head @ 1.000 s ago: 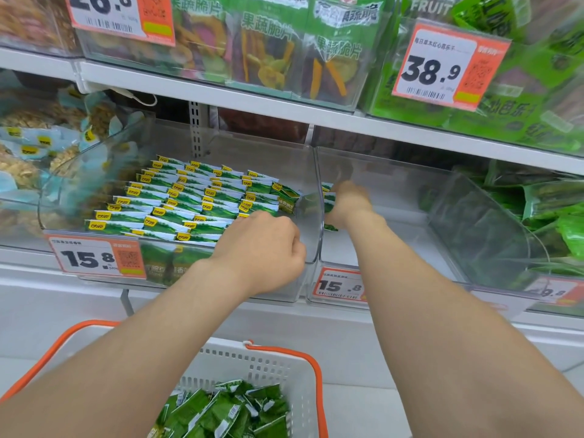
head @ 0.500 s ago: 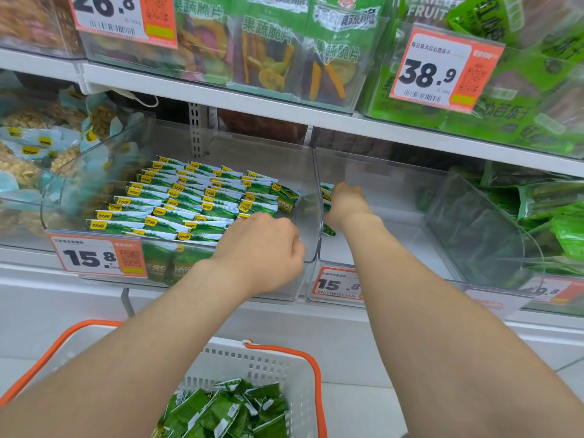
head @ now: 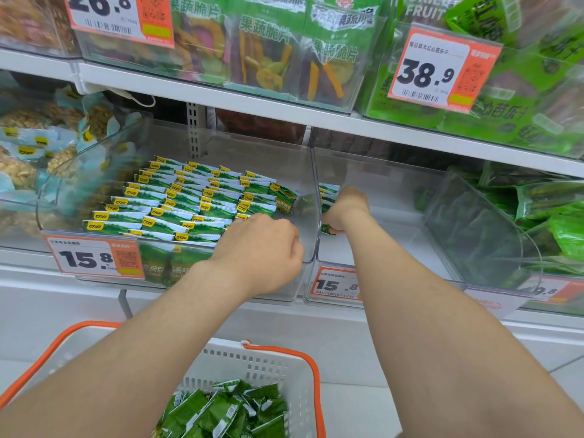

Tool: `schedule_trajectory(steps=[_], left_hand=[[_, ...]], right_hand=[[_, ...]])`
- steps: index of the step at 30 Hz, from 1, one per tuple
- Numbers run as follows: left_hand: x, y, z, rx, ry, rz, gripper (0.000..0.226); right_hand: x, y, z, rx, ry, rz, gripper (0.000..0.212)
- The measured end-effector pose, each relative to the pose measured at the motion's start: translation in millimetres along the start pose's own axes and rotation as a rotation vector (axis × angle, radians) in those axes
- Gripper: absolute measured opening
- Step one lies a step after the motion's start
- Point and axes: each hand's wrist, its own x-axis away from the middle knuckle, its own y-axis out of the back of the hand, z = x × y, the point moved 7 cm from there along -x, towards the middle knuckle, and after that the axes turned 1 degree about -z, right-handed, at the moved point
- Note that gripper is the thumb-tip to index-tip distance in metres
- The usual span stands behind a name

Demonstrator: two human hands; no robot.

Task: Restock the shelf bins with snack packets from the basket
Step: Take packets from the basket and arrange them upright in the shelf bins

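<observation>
The left clear shelf bin (head: 177, 153) holds neat rows of green-and-white snack packets (head: 177, 200). My left hand (head: 262, 248) sits at its front right corner with the fingers curled over the front rim; the fingertips are hidden. My right hand (head: 346, 207) reaches into the neighbouring clear bin (head: 395, 184), which is nearly bare. It grips a few green packets (head: 328, 192) pressed against that bin's left wall. Below, a white basket (head: 252, 358) with orange handles carries a pile of loose green packets (head: 227, 412).
Orange price tags (head: 94, 259) hang on the bin fronts. A bin of pale blue snack bags (head: 38, 147) stands to the left and green bags (head: 556, 213) to the right. The upper shelf (head: 284, 112) overhangs the bins and carries vegetable-chip bags.
My right hand has sunk very slightly with its packets against the bin wall. My left hand has stayed at the left bin's front corner.
</observation>
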Motion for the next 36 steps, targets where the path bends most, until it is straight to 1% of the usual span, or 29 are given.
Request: schedule_trajectory(steps=[3,9,12,13,15,17,19,21,23,25,27,28,29,30,31,33,35,36], left_hand=[[-0.3,-0.6,-0.1,-0.006,-0.001,0.005,0.029],[1.9,3.2,-1.6,-0.044,0.012,-0.002,0.027],[6.8,7.5,-3.0,-0.061,0.005,-0.030,0.026],[9.0,9.6,-3.5,-0.060,0.003,-0.039,0.027],[13.4,13.9,-3.7,-0.065,-0.001,-0.040,0.029],[17.4,17.0,0.4,-0.074,0.016,-0.012,0.031],[20.3,19.3,9.8,-0.085,0.048,0.018,0.036],[21.4,22.2,22.7,-0.093,0.083,0.044,0.039],[21.6,24.3,37.6,-0.096,0.116,0.074,0.039],[22.7,27.1,52.3,-0.102,0.144,0.095,0.038],[24.4,30.5,64.9,-0.131,0.164,0.106,0.037],[25.4,32.5,69.9,-0.146,0.169,0.108,0.036],[25.9,34.5,74.0,-0.156,0.174,0.108,0.035],[26.6,35.8,77.3,-0.157,0.179,0.109,0.034],[26.7,36.3,79.2,-0.156,0.180,0.115,0.034],[26.0,32.5,82.1,-0.169,0.173,0.156,0.041],[25.8,25.8,86.3,-0.166,0.181,0.223,0.050],[26.3,22.9,89.0,-0.147,0.189,0.260,0.051]], right_hand=[[1.1,-1.7,-4.8,-0.104,-0.015,0.039,0.040],[11.8,3.6,-7.1,-0.205,-0.051,0.089,0.032],[17.3,12.1,-8.6,-0.223,-0.055,0.086,0.036],[17.7,13.8,-9.7,-0.234,-0.050,0.077,0.035],[23.7,18.2,-10.8,-0.257,-0.053,0.045,0.028],[32.7,27.5,-8.7,-0.241,-0.044,-0.027,0.019],[43.5,40.2,0.3,-0.280,-0.008,-0.093,0.017],[59.9,55.1,16.6,-0.384,0.052,-0.127,0.016],[83.8,68.1,39.8,-0.420,0.135,-0.141,0.022],[110.4,78.0,65.3,-0.325,0.246,-0.219,0.023],[139.9,82.7,96.3,-0.109,0.427,-0.361,0.014],[150.6,79.2,110.7,-0.021,0.512,-0.394,0.006],[157.9,72.7,123.1,0.040,0.569,-0.392,0.005],[159.0,63.5,131.0,0.068,0.579,-0.363,0.013],[154.7,52.3,136.1,0.063,0.553,-0.286,0.016],[133.2,31.5,140.0,-0.035,0.423,-0.130,0.009],[103.4,9.7,140.4,-0.092,0.282,-0.006,0.027],[91.1,0.6,140.7,-0.072,0.241,0.040,0.032]])
